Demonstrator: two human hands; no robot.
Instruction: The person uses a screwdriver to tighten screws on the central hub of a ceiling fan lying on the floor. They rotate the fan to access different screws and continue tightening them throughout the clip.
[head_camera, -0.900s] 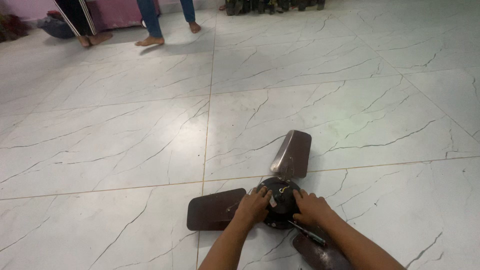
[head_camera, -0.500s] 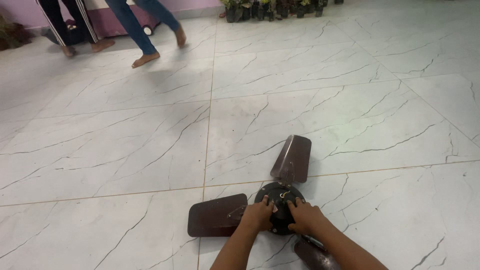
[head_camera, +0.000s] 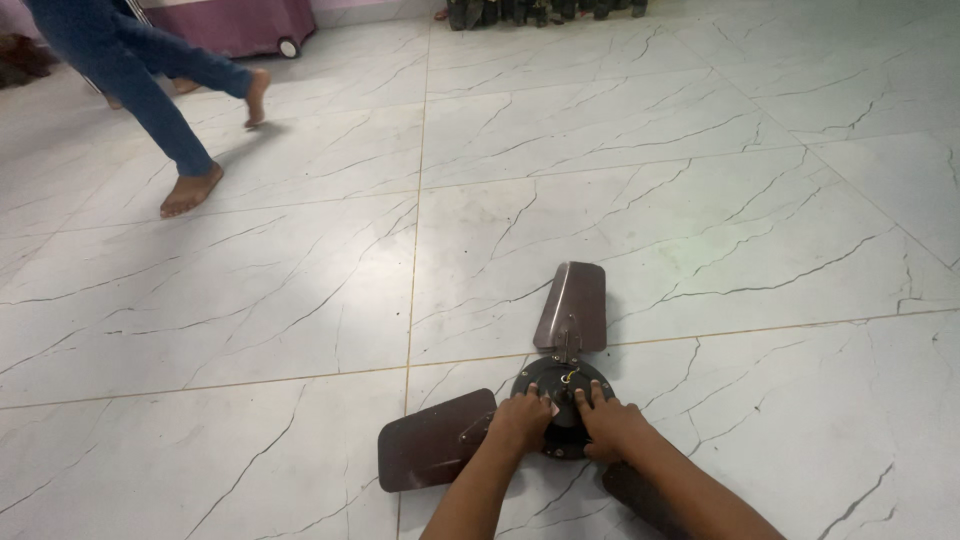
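Stretching right across the view is the white marble-look tiled floor (head_camera: 620, 160), veined in grey and cut by thin seams, and low down on it lies a dark brown ceiling fan (head_camera: 560, 385), flat on the tiles near the bottom edge. One blade (head_camera: 572, 305) points away from the person, a second blade (head_camera: 432, 452) fans out to the left, and a third blade (head_camera: 630, 490) is mostly hidden beneath the right forearm. At the centre sits the round black motor hub (head_camera: 562, 378), and both hands are right on it: the left hand (head_camera: 520, 422) rests on the hub's near-left edge, fingers curled down over the housing, while the right hand (head_camera: 610, 425) presses on the near-right side, fingers spread and lying flat over the top. Neither hand is closed around anything; they simply sit on the hub, side by side and almost touching. Up in the far left corner, another person's legs (head_camera: 150, 90) in blue jeans, barefoot, stride across the tiles, well apart from the fan.
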